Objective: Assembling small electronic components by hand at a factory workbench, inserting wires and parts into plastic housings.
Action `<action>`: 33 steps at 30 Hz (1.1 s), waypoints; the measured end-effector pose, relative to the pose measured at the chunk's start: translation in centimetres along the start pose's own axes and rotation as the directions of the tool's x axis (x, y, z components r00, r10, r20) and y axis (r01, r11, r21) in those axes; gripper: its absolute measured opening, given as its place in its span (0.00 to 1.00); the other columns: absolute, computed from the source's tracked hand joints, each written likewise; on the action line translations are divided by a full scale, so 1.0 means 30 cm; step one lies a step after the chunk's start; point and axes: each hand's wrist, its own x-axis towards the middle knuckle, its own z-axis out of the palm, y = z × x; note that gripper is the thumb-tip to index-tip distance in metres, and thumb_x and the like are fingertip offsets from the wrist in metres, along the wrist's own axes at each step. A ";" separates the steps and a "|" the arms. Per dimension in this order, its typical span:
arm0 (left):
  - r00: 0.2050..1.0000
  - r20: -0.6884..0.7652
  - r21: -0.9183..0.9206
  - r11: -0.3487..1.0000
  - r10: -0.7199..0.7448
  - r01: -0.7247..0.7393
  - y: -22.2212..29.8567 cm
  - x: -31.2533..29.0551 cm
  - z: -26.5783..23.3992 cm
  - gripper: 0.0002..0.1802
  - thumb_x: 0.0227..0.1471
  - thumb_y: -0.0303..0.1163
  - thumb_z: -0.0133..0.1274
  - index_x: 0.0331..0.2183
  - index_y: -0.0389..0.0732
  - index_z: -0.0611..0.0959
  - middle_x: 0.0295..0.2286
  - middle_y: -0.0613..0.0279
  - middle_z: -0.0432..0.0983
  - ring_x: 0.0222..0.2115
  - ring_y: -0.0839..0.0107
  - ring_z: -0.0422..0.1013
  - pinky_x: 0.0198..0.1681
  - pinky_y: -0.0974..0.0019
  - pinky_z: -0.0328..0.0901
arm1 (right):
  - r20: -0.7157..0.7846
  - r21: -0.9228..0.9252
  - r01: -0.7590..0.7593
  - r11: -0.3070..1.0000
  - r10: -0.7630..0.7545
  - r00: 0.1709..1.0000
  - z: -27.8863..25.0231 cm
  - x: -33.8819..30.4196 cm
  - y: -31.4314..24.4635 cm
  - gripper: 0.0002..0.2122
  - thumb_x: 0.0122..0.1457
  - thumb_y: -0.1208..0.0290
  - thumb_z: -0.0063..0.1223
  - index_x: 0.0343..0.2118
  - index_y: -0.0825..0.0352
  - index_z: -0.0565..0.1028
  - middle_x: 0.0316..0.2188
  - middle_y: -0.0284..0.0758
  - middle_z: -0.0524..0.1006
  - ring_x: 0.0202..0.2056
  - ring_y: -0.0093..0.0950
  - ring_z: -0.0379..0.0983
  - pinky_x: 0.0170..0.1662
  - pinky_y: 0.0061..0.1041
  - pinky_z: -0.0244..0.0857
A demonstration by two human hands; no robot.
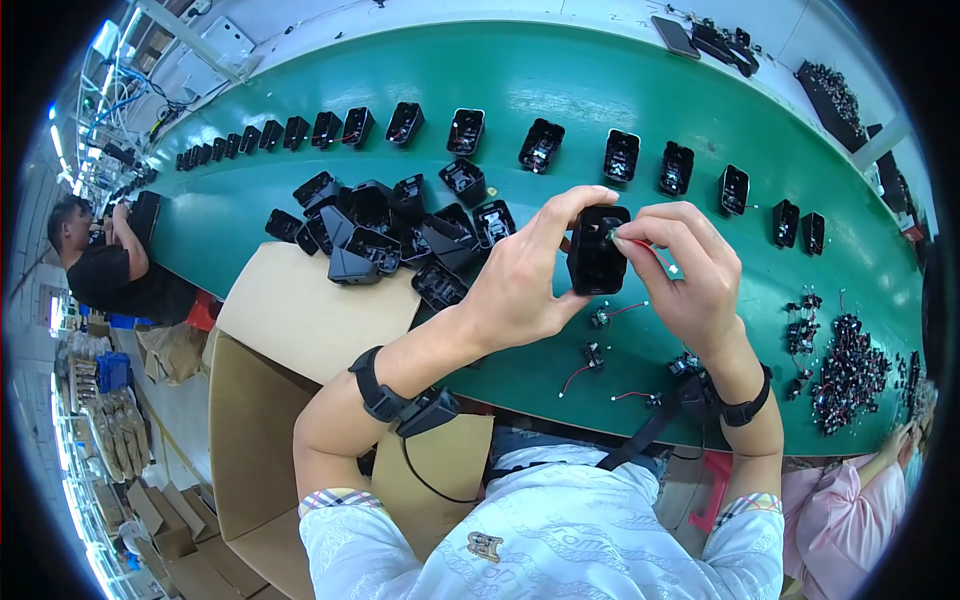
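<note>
My left hand (522, 278) grips a black open plastic housing (597, 278) by its side, with the hollow facing up toward me. At the housing's mouth, my right hand (695, 268) pinches a small wired part (613, 236), mostly hidden by the fingertips. Its thin red and white leads end in a white connector (673, 268) that hangs below the fingers. On the green table under my hands lie a few loose wired parts (600, 318) of a similar look. Left of my left hand is a heap of black housings (375, 250).
A curved row of black housings (620, 157) runs along the green table (520, 70). A pile of small wired parts (850, 375) lies at the right. An open cardboard box (255, 430) stands front left. One person (105, 255) sits far left; another's pink clothing (840, 520) shows at right.
</note>
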 end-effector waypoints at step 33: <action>0.864 0.447 -0.881 0.050 -0.232 0.470 -0.070 -0.015 -0.012 0.42 0.66 0.68 0.23 0.46 0.39 0.76 0.31 0.52 0.80 0.25 0.58 0.79 0.22 0.66 0.66 | 0.005 0.219 0.094 0.971 -0.098 0.995 -0.023 0.011 -0.046 0.13 0.43 0.85 0.70 0.32 0.68 0.80 0.31 0.37 0.79 0.31 0.32 0.77 0.31 0.27 0.69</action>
